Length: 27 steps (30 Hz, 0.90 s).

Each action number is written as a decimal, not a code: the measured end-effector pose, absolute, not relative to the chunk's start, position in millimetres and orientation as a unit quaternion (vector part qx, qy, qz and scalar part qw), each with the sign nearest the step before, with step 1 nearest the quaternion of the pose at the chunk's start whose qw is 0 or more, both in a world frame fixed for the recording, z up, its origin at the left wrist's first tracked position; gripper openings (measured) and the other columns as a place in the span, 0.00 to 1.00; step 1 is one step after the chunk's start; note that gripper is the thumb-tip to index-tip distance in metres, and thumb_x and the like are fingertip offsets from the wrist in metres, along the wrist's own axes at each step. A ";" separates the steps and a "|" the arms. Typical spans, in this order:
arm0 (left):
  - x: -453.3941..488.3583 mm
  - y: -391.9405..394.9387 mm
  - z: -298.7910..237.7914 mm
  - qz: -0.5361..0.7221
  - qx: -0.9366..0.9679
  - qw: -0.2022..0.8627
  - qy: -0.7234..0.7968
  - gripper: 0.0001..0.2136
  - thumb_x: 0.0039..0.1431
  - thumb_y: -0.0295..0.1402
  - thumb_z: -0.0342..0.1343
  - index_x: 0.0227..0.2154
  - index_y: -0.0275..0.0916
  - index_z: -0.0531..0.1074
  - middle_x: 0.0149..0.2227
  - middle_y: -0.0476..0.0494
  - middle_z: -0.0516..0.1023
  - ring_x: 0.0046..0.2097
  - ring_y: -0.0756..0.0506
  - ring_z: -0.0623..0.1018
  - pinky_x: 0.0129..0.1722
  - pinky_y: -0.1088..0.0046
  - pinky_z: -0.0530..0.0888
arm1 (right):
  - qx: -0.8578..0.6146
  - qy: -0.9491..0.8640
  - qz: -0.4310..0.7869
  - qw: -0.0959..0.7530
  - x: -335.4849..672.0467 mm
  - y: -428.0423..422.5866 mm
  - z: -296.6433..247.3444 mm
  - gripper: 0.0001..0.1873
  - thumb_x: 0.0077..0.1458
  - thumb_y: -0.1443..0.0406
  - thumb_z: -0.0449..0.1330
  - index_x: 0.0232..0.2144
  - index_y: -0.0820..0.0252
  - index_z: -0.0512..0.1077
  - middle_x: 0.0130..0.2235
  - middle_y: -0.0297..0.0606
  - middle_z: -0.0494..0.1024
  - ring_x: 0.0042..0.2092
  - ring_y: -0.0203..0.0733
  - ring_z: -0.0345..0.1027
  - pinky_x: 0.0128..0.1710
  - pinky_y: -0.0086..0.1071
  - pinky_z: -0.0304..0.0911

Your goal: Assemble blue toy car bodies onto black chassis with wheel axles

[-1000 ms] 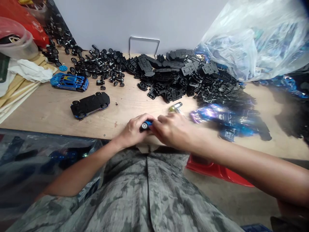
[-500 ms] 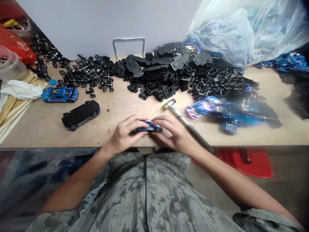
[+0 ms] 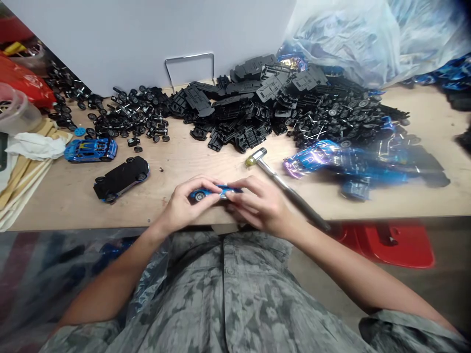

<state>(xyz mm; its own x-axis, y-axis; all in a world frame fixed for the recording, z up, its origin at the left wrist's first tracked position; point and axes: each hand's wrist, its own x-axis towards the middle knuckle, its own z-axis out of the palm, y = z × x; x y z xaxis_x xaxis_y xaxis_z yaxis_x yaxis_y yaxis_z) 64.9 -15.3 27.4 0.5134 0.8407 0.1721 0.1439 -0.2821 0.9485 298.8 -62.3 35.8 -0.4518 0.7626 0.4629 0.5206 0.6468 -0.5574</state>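
Note:
Close to the table's front edge, a small blue toy car [image 3: 199,196] is gripped between both hands. My left hand [image 3: 187,203] is closed on its left end, where one wheel shows below the fingers. My right hand [image 3: 259,203] pinches the other end, and its fingers hide much of that side. Just right of my right hand lies a hammer [image 3: 277,181] with a yellowish face and a dark handle. Left of my hands, a toy car turned underside up [image 3: 121,179] shows its black base. Behind it stands another blue toy car [image 3: 91,149].
Black car bases [image 3: 239,105] are heaped at the back middle, with wheel-and-axle sets [image 3: 140,110] to their left and more [image 3: 338,117] to their right. Shiny blue car shells [image 3: 316,157] lie at right, partly blurred. A plastic bag [image 3: 342,44] stands behind; a red stool [image 3: 401,242] is below.
The toy car has been turned in my hands: its blue side and left wheel now show more. The view has shifted slightly. The hammer and the two other cars stay put on the table.

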 end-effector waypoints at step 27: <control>59.5 -22.1 12.7 0.413 0.794 0.367 0.254 0.07 0.62 0.25 0.64 0.42 0.39 0.78 0.50 0.36 0.81 0.53 0.42 0.81 0.56 0.62 0.77 | -0.493 -0.820 0.275 -0.093 265.9 13.9 108.2 0.06 0.52 0.72 0.66 0.32 0.61 0.83 0.30 0.37 0.83 0.33 0.41 0.75 0.35 0.32 0.64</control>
<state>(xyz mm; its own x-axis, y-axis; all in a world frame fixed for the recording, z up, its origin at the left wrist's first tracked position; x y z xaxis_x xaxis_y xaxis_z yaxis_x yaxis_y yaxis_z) 59.5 -22.1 12.7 0.5298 0.7067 0.4690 0.1010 -0.6016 0.7924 265.9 13.9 108.2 -0.4957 0.7576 -0.4245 0.8603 0.3614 -0.3596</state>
